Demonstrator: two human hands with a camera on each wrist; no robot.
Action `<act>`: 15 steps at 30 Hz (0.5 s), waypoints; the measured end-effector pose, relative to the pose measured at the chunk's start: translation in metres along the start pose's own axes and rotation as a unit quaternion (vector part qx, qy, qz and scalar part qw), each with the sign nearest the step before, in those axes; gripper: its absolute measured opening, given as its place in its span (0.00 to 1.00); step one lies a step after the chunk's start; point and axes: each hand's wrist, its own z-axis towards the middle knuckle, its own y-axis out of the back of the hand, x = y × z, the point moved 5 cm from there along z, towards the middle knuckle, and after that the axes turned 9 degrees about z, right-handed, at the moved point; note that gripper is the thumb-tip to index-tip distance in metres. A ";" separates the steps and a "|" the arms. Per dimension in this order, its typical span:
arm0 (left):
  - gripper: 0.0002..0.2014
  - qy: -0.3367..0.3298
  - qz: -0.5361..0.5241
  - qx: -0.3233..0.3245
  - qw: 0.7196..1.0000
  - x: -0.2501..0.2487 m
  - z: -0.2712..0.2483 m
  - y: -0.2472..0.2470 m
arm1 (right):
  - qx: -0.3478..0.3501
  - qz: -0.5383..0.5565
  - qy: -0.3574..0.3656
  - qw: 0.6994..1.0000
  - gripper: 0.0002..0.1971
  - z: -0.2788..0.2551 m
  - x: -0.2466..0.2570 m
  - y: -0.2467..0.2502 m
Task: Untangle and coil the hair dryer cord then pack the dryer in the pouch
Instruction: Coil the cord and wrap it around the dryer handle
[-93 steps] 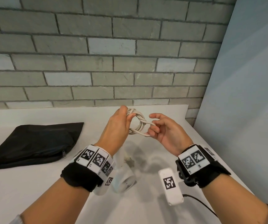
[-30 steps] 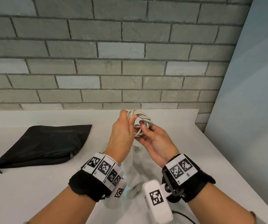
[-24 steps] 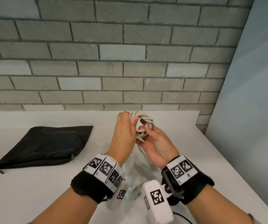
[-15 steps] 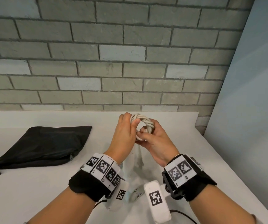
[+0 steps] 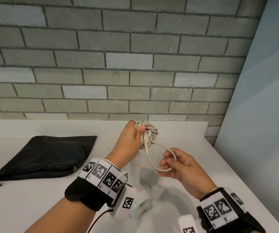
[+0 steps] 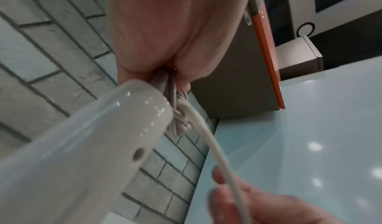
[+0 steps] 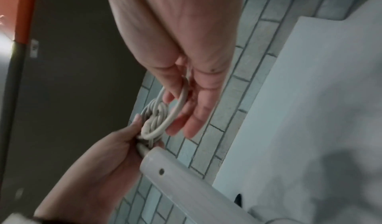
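Note:
My left hand (image 5: pixel 132 137) grips a coiled bundle of cream cord (image 5: pixel 149 133) raised above the white table (image 5: pixel 34 199). From the bundle a loose loop of cord (image 5: pixel 160 158) runs down to my right hand (image 5: pixel 174 163), whose curled fingers hold it. The white hair dryer (image 5: pixel 139 195) hangs below my left hand, its handle (image 6: pixel 88 145) close under the coil and its round grille (image 5: pixel 143 210) near my left wrist. In the right wrist view the loop (image 7: pixel 175 111) passes round my right hand's fingers (image 7: pixel 198 113). The black zip pouch (image 5: pixel 46 155) lies flat at the left.
A grey brick wall (image 5: pixel 118 56) backs the table. A pale blue panel (image 5: pixel 261 115) closes the right side, where the table's right edge (image 5: pixel 246 187) runs diagonally. A thin black cable (image 5: pixel 98 217) trails from my left wrist band.
My right hand has left the coil and moved down and right, drawing a loop of cord out of the bundle. The left hand keeps gripping the coil in place.

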 end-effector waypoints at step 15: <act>0.09 0.056 -0.104 -0.021 0.993 -0.007 -0.004 0.011 | 0.106 -0.193 0.046 0.974 0.11 -0.012 -0.009 -0.002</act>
